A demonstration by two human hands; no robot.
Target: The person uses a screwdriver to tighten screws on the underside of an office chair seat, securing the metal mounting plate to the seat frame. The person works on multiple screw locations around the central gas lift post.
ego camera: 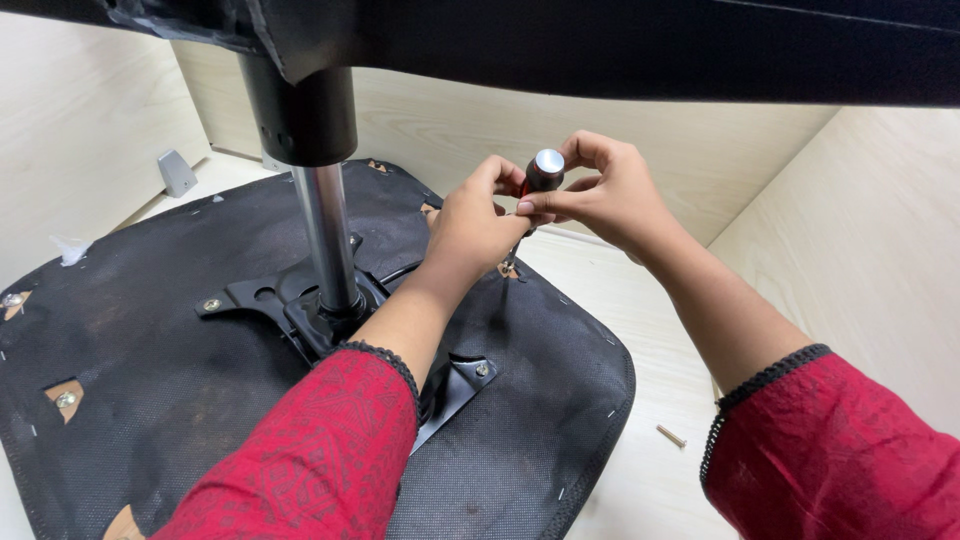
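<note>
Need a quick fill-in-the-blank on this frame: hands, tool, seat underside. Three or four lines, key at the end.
1. Both hands, the left hand and the right hand, grip one ____, which stands upright.
2. The seat underside is covered in ____ fabric.
3. The person's sleeves are ____.
4. A loose screw lies on the wooden surface, on the ____ side of the seat.

Missing words: screwdriver; black; red; right
</note>
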